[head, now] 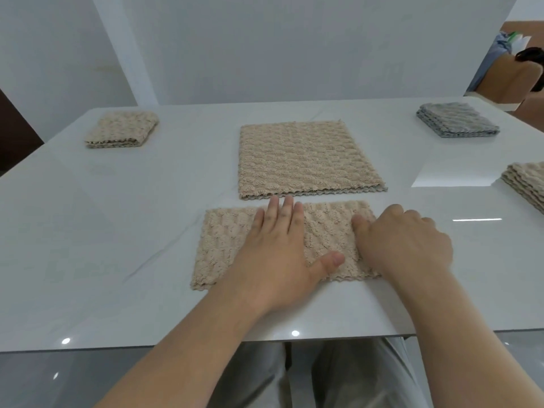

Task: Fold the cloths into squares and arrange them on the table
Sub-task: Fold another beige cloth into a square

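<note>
We see a small folded beige cloth (pixel 122 129) near the far left corner of the white tabletop (pixel 117 231). At the middle of the near edge lies a half-folded beige cloth (pixel 223 248), a long rectangle. The left hand (pixel 276 254) presses flat on its centre, fingers straight and close together, thumb out to the side. Just behind it, towards the far edge, a larger beige cloth (pixel 306 157) lies flat and square. The right hand (pixel 403 245) holds the rectangle's right end, fingers curled over it and thumb on top. A folded grey cloth (pixel 457 120) sits near the far right corner. A stack of beige cloths (pixel 527 184) sits at the right edge.
</note>
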A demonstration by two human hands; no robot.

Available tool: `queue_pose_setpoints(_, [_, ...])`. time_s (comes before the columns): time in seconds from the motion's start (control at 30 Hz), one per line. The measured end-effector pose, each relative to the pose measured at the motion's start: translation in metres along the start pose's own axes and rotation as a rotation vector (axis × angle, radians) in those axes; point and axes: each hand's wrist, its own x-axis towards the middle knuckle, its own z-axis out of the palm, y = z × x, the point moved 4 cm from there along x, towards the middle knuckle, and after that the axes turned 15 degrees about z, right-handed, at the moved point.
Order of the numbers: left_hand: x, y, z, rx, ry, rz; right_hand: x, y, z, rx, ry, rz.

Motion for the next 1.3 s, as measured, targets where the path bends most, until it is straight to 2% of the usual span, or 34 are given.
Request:
queue_pose_setpoints(0.13, [0.002, 0.002, 0.009, 0.037, -0.029, -0.025, 0.0, -0.004, 0.005, 0.019, -0.047, -0.056])
queue_pose_setpoints(0.3, [0.003, 0.003, 0.009, 0.021, -0.031, -0.03, 0.002, -0.004, -0.009, 0.226, -0.13, -0.076])
queue_pose_setpoints(0.43, [0.003, 0.011, 0.009, -0.006, -0.037, -0.021, -0.006, -0.004, -0.034, 0.357, -0.089, -0.113])
queue_pose_setpoints(0.77, [0.009, 0.036, 0.014, -0.03, 0.054, 0.01, -0.036, -0.021, -0.068, 0.47, -0.065, -0.246])
queue_pose_setpoints(0.93, [-0.003, 0.024, -0.006, -0.273, 0.064, 0.105, -0.041, -0.032, -0.064, 0.52, -0.098, -0.278])
queue_pose_setpoints(1.0, [-0.019, 0.012, -0.026, -0.302, 0.08, 0.122, -0.046, -0.037, -0.062, 0.556, -0.125, -0.311])
queue_pose_setpoints(1.07, [-0.033, -0.009, -0.043, -0.286, 0.156, 0.055, -0.053, -0.044, -0.058, 0.597, -0.167, -0.354])
queue_pose_setpoints(1.17, [-0.052, -0.051, -0.056, -0.315, 0.45, -0.185, -0.07, -0.061, -0.05, 0.651, -0.266, -0.436])
queue_pose_setpoints(1.23, [-0.062, -0.075, -0.054, -0.468, 0.576, -0.357, -0.083, -0.076, -0.042, 0.655, -0.301, -0.499])
queue_pose_setpoints(1.3, [-0.066, -0.087, -0.047, -0.682, 0.603, -0.438, -0.094, -0.089, -0.033, 0.626, -0.31, -0.55])
